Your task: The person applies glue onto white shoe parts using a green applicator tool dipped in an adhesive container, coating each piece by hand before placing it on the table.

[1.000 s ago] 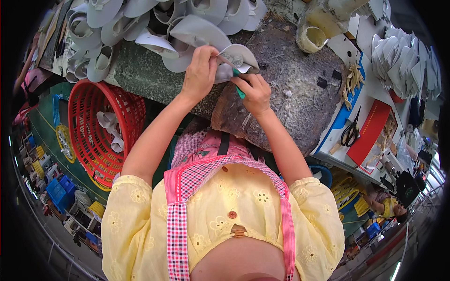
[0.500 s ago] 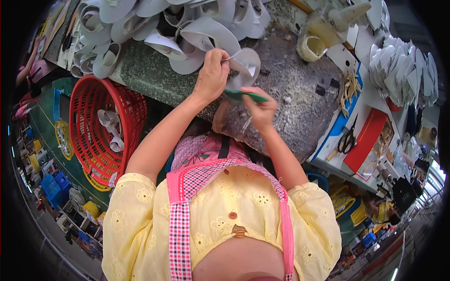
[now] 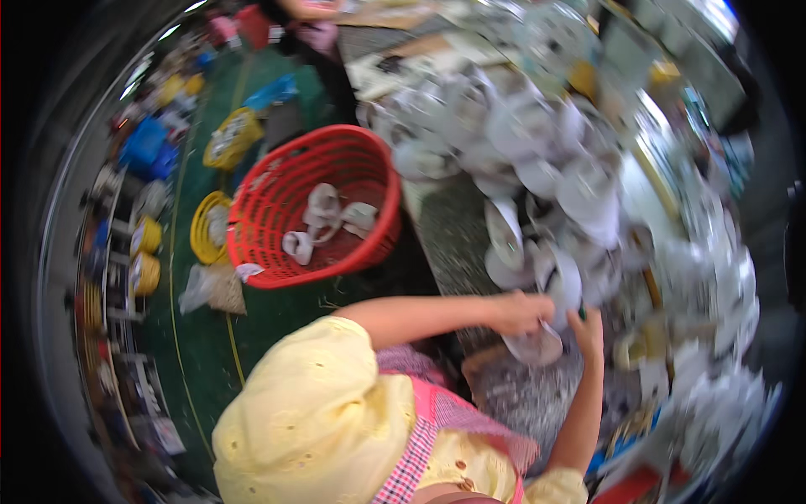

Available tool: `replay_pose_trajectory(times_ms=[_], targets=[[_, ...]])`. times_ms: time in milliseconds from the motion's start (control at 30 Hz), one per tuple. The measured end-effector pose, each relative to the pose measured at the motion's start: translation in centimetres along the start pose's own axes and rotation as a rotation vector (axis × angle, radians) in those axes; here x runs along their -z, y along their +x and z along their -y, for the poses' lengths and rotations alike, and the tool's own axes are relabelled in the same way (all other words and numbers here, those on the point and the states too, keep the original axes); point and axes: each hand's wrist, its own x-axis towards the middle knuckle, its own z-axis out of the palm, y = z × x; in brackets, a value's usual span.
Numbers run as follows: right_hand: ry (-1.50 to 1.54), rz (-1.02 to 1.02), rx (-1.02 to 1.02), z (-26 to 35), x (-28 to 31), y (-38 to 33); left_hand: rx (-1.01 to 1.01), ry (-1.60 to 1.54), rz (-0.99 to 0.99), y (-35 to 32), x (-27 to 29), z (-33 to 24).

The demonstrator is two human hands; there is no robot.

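Note:
My left hand [image 3: 522, 313] is closed on the edge of a white curved piece [image 3: 536, 346], a stiff sheet bent into a loop, over the work table. Just to its right is my right hand [image 3: 590, 329], its fingers closed round a small green tool [image 3: 582, 312]. Only a bit of the green shows, and blur hides the tool's tip. More white curved pieces [image 3: 516, 118] lie heaped on the table beyond my hands, one of them [image 3: 558, 273] right beside my fingertips.
To the left a red plastic basket [image 3: 312, 277] on the green floor holds a few white pieces [image 3: 322, 208]. A worn stone slab [image 3: 520, 395] lies in front of me. At right are a cloudy pot [image 3: 631, 351] and stacked white sheets [image 3: 714, 395]. Another person [image 3: 315, 25] is at the far end.
The view has swung to the left, bringing the whole red basket toward the middle. Both hands now appear farther right, still close together, with the white piece and green tool kept in them.

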Motion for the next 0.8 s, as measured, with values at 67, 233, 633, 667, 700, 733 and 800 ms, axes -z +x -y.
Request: replay_pose_trajectory(times_ms=[67, 233, 633, 667, 700, 733, 800], targets=[[-0.079, -0.029, 0.088, 1.3, -0.3, -0.3, -0.162, 0.144, -0.144, -1.4, 1.4, -1.2], [0.218, -0.172, -0.046, -2.3, 1.8, -1.6, -0.279, 0.627, -0.892, -9.8, 11.8, -2.8], [0.606, -0.362, -0.057, -1.1, -0.8, -7.3, 0.653, 0.874, -1.050, -28.0, 21.8, 10.7], [0.554, -0.250, -0.012, -0.5, -0.7, -7.2, 0.776, 0.713, -0.896, -27.9, 20.6, 13.0], [0.532, -0.249, -0.020, 0.1, -0.8, -7.3, 0.827, 0.676, -0.897, -27.8, 19.7, 14.9], [0.539, -0.241, 0.001, 0.6, -1.0, -7.5, 0.754, 0.703, -0.918, -27.9, 19.6, 16.3], [0.517, -0.232, -0.031, 1.3, -0.9, -8.0, 1.067, 0.371, -0.759, -27.3, 19.1, 17.4]])
